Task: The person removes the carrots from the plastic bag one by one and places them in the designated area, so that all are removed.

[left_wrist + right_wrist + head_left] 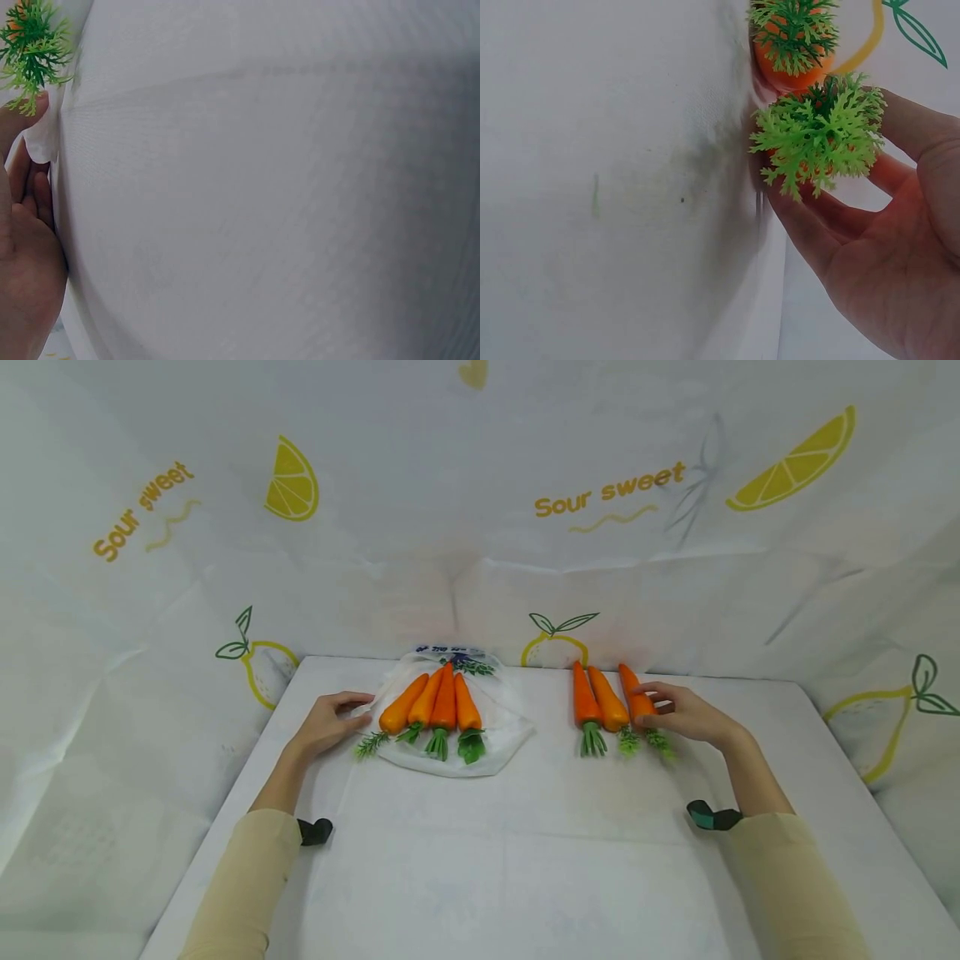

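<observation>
the left hand (330, 725) is pinching the left edge of the white bag (501, 727) under four carrots (445, 697); the right hand (688, 716) is gripping the rightmost carrot (632, 683) on the tabletop (502, 877).

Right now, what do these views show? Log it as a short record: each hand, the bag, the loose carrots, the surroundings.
Left hand: pinches the left edge of the white bag
Right hand: fingers and thumb around the rightmost carrot
On bag: four carrots, side by side
Right of bag: two more carrots, left of the gripped one
Surface: white table
Backdrop: white, printed with lemons and "Sour sweet" lettering
</observation>
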Tool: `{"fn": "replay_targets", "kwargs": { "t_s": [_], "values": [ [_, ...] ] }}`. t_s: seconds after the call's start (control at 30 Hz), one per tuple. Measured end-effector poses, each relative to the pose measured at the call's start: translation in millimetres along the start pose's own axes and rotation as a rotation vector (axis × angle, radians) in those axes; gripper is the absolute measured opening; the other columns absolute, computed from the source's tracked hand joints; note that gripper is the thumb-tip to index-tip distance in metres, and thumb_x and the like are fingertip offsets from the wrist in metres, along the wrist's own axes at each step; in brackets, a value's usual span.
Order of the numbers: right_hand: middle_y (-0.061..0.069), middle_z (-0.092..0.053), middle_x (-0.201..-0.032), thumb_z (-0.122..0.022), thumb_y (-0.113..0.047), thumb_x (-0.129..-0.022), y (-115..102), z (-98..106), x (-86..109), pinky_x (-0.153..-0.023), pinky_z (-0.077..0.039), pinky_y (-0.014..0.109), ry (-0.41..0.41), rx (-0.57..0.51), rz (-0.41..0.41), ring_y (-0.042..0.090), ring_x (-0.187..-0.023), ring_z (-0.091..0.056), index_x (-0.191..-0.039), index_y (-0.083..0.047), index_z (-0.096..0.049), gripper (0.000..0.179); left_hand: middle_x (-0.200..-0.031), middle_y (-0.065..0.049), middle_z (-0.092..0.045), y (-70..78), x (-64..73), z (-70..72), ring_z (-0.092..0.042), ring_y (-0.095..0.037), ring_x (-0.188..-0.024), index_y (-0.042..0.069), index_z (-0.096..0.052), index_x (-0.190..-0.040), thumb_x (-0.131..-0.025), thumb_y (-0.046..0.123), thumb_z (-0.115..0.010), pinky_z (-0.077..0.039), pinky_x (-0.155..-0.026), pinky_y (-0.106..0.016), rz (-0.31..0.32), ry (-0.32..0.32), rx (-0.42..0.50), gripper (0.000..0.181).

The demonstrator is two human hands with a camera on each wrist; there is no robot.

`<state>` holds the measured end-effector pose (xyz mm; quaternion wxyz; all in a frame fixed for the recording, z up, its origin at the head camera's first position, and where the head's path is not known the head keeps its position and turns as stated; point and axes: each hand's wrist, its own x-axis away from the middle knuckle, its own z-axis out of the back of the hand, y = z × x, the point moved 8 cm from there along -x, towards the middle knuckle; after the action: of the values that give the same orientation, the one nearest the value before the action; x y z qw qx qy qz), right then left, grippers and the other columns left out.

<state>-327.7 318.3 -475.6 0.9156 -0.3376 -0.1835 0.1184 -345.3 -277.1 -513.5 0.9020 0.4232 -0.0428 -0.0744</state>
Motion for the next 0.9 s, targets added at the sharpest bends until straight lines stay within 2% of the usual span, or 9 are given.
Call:
{"fn": "replay_targets", "kwargs": {
  "t_s": [0.5,0.9],
  "values": [
    [0.035,-0.047,-0.160,-0.071,-0.031,-0.106,-0.3,-2.7,-1.7,-0.111,-0.052,0.071,0.008,-0.005,0.013,0.054,-0.137,-0.056,-0.158,-0.004,-0.048,0.063,-0.149,-0.022,-0.067,-0.2,-0.4,0.5,-0.056,-0.044,-0.147,0.004,-0.070,-0.142,-0.102,0.022,-0.076,-0.040,-0.129,-0.061,-0.004,-0.006,0.005,0.044],
    [0.037,-0.044,-0.161,-0.068,-0.031,-0.108,-4.8,-3.8,1.5,-0.112,-0.050,0.074,-0.006,-0.007,0.037,0.058,-0.139,-0.053,-0.158,-0.003,-0.049,0.061,-0.151,-0.022,-0.066,-0.6,-0.3,-0.2,-0.055,-0.044,-0.148,0.005,-0.071,-0.142,-0.102,0.023,-0.076,-0.040,-0.129,-0.061,0.006,-0.010,0.005,0.044]
  ]
}}
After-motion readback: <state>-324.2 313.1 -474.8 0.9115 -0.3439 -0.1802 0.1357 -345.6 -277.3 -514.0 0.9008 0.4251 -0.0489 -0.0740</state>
